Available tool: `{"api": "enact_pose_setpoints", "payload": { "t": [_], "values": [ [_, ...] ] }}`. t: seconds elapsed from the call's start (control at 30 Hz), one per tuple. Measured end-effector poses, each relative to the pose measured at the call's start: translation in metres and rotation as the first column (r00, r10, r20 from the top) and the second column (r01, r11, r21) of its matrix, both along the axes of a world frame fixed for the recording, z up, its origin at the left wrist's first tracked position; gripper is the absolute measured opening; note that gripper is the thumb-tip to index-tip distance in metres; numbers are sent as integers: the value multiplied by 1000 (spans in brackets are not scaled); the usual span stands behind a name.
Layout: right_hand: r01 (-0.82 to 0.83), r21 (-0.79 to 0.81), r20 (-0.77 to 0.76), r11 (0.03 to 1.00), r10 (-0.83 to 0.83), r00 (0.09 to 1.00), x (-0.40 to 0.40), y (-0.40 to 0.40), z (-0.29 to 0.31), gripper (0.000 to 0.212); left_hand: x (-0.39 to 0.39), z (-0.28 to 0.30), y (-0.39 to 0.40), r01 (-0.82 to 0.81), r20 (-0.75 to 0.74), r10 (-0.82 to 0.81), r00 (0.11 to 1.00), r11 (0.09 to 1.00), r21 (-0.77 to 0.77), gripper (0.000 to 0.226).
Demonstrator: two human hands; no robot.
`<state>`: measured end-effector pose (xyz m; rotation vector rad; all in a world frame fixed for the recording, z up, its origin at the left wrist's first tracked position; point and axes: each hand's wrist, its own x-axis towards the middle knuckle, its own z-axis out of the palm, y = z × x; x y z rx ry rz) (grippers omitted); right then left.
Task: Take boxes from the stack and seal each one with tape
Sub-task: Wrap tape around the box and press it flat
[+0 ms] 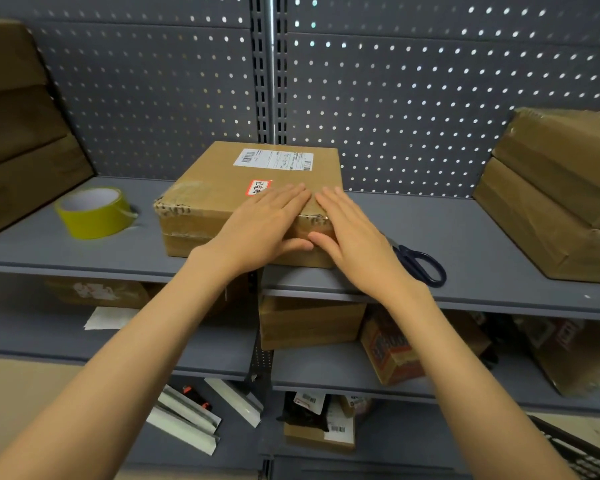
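Brown cardboard box [219,188], white barcode label [273,159]; yellow-green tape roll [94,213]; dark blue scissors [421,263]; grey perforated back panel [413,98]

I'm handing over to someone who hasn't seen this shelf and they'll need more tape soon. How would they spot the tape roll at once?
Start at the grey shelf where both hands press on the labelled box. Look left of that box, towards the stack of brown boxes at the shelf's left end. The tape roll stands between them: the only round, yellow-green thing there, with a white core.
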<state>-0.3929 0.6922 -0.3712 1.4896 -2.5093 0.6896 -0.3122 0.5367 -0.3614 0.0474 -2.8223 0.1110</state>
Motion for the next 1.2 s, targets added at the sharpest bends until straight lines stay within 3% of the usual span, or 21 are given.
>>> {"api": "enact_pose_setpoints", "payload": {
  "t": [0.07, 0.17, 0.27, 0.37, 0.43, 0.5, 0.57, 0.63, 0.93, 1.07, 1.2],
  "values": [
    [22, -154, 259, 988, 19, 966, 3, 4, 1, 65, 5, 6, -1, -4, 13, 3, 1000, 998, 55, 83],
    [195, -359, 516, 913, 20, 856, 8, 5, 2, 64, 19, 10, -9, -75, -168, 117, 979, 968, 238, 72],
    [378, -435, 712, 817, 55, 700, 9, -3, 4, 63, 32, 4, -29, -251, -370, 355, 858, 920, 301, 51],
    [487, -424, 827, 763, 107, 552, 11, -13, 3, 65, 45, -5, -48, -316, -422, 555, 717, 798, 513, 48],
    [529, -393, 852, 752, 81, 517, 14, -20, 1, 67, 53, -8, -54, -231, -345, 666, 661, 619, 751, 53],
    [566, -364, 868, 740, 48, 494, 15, -28, -3, 68, 56, -8, -60, -126, -185, 735, 653, 346, 930, 56],
    [591, -348, 881, 727, 39, 471, 17, -35, -9, 68, 56, -10, -65, -53, -48, 723, 689, 116, 992, 54],
    [605, -354, 888, 713, 54, 456, 19, -39, -12, 65, 57, -12, -67, -19, 7, 683, 730, 11, 1000, 51],
    [689, -363, 917, 627, 107, 386, 25, -46, -13, 56, 53, -12, -67, 47, -6, 676, 737, -42, 998, 39],
    [700, -395, 907, 595, 130, 401, 30, -45, -3, 35, 54, -10, -67, 70, -15, 683, 730, -53, 996, 37],
    [729, -440, 889, 525, 145, 434, 34, -42, 12, 35, 55, -1, -63, 93, -51, 678, 733, -25, 995, 39]
  ]
}}
